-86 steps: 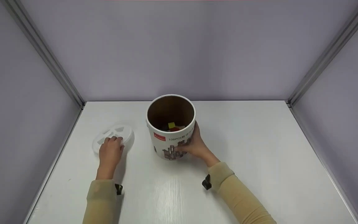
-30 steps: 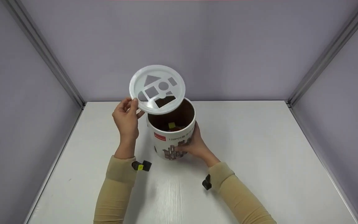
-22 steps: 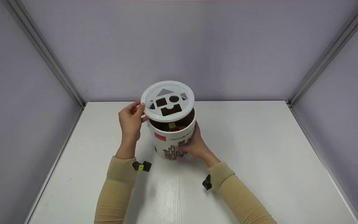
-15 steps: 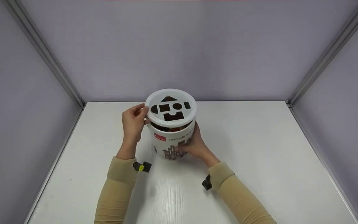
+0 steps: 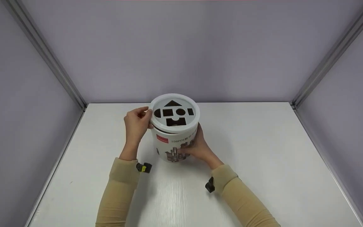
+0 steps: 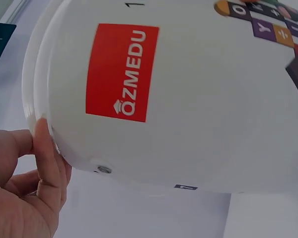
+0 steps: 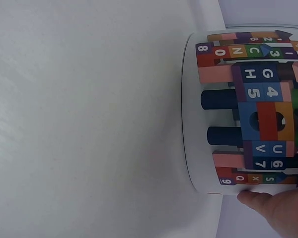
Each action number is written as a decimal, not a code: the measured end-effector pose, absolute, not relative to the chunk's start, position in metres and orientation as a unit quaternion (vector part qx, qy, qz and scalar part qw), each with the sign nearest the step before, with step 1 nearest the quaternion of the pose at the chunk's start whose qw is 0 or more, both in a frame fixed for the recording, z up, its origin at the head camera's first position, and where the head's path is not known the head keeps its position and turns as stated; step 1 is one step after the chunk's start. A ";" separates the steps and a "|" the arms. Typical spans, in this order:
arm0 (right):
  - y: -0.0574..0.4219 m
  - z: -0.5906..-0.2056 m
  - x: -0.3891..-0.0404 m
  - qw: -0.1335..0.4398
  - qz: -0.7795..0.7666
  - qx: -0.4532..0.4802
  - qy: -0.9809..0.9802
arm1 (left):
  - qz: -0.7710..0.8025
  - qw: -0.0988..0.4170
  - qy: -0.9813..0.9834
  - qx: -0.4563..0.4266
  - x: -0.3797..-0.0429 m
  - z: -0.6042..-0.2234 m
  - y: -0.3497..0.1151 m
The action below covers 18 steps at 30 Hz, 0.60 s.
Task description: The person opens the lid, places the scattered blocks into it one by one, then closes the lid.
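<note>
A white bucket [image 5: 169,148] with a red label and printed toy-block pictures stands upright on the table. Its white lid [image 5: 197,117], cut with several shaped holes, lies over the mouth; a dark gap shows under its front left edge. My left hand [image 5: 136,123] pinches the lid's left edge between thumb and fingers. In the left wrist view those fingers [image 6: 44,158] sit at the lid's rim, beside the bucket wall. My right hand [image 5: 198,147] grips the bucket's right side, thumb across the front. The far fingers of that hand are hidden behind the bucket.
The white table [image 5: 263,157] reaches to a pale back wall [image 5: 232,56], with side walls at left and right. Small black devices sit at both sleeve cuffs, the left one [image 5: 144,167] bearing a yellow mark.
My left hand took the lid from the table at left, raised it over the bucket and lowered it onto the mouth, covering the blocks inside. My right hand has stayed on the bucket.
</note>
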State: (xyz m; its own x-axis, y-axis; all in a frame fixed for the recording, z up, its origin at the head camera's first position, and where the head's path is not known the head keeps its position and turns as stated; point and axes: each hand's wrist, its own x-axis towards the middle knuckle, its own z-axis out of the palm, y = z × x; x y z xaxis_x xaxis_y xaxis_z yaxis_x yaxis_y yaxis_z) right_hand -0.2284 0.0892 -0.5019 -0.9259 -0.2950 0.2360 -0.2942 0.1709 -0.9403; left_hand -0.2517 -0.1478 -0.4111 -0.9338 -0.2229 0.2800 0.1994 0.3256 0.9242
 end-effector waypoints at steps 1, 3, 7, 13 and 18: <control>0.089 -0.505 -0.230 0.005 -0.614 -0.186 0.767 | -0.568 0.186 -0.802 0.007 -0.252 -0.411 -0.148; 0.091 -0.511 -0.234 0.016 -0.608 -0.169 0.776 | -0.544 0.194 -0.817 0.007 -0.252 -0.411 -0.148; 0.097 -0.520 -0.242 0.033 -0.595 -0.140 0.791 | -0.502 0.211 -0.838 0.014 -0.253 -0.414 -0.150; 0.105 -0.499 -0.247 0.001 -0.640 -0.182 0.746 | -0.501 0.225 -0.836 0.013 -0.255 -0.426 -0.152; 0.107 -0.472 -0.251 -0.027 -0.652 -0.181 0.736 | -0.542 0.201 -0.816 -0.033 -0.252 -0.441 -0.147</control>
State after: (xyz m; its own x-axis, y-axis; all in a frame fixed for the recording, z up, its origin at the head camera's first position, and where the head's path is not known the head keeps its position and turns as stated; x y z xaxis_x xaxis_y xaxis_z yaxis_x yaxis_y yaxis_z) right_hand -0.2506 0.1072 -0.4725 -0.9329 -0.2316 0.2756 -0.3014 0.0839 -0.9498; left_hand -0.2524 -0.1468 -0.4414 -0.9170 -0.1634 0.3639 0.2720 0.4111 0.8700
